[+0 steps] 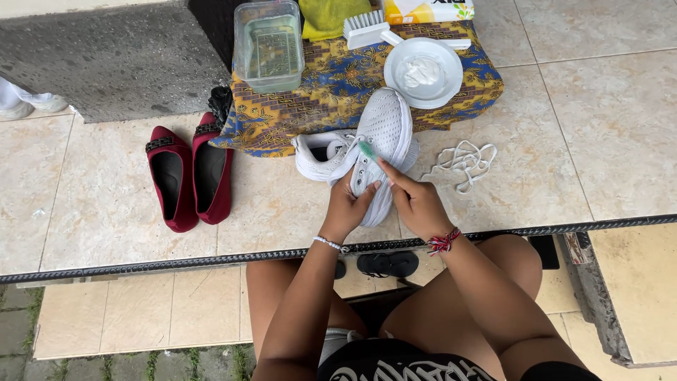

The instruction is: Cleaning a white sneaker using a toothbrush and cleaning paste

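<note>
Your left hand [347, 204] clamps the white sneaker [384, 141] steady on its side; your right hand [416, 201] pinches a green toothbrush [367, 149], bristles toward eleven o'clock.

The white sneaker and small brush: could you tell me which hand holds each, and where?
Left hand grips the white sneaker at its side; right hand pinches the green-tipped brush by its handle.

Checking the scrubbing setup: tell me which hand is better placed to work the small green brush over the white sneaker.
Right. The right hand already holds the green brush against the white sneaker; the left hand grips the sneaker, steadying it.
</note>
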